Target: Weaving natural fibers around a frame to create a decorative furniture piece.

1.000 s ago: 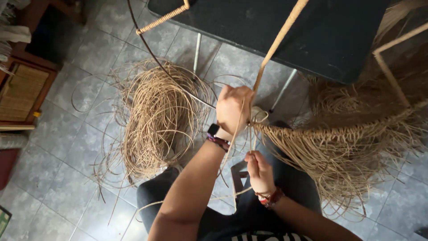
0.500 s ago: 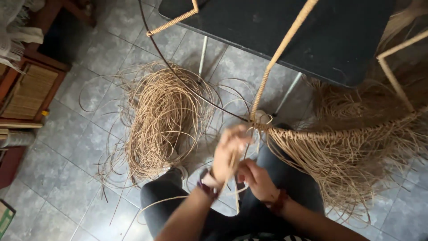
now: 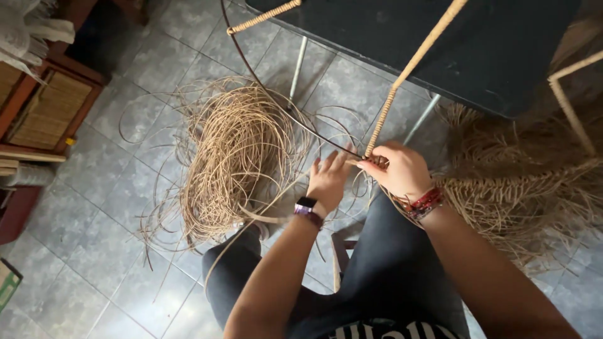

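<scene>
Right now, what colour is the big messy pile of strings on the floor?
The pile of strands is pale straw-tan, seen best in the head view, left of the left hand.

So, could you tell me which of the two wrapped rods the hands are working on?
The long diagonal wrapped rod, whose lower end meets the right hand and left hand. The short wrapped rod at the top lies apart, untouched.

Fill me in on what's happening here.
A seated person is weaving cane onto a metal frame. The right hand grips the wrapped rod at its lower end, while the left hand has its fingers spread beside it. A loose coil of cane strands lies on the tiled floor.
</scene>
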